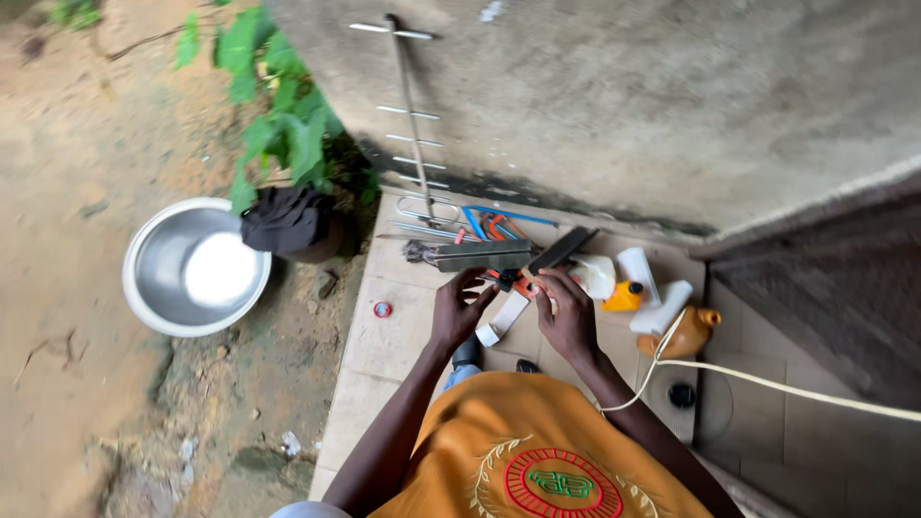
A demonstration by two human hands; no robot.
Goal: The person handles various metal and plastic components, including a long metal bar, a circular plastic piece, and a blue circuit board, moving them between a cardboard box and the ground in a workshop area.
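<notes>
1. Both hands meet over a small orange-and-black tool (513, 281) on the tiled floor (384, 345); left hand (459, 309) curls loosely beside it, right hand (568, 312) pinches it.
2. A flat white strip (504, 317) lies between them.
3. A yellow bottle (624, 297) and white rolls (638, 271) sit right.
4. A round steel basin (153, 269) stands left on dirt.

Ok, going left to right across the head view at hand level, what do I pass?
Steel basin → dark cloth bundle → red cap → left hand → right hand → yellow bottle → orange jug.
</notes>
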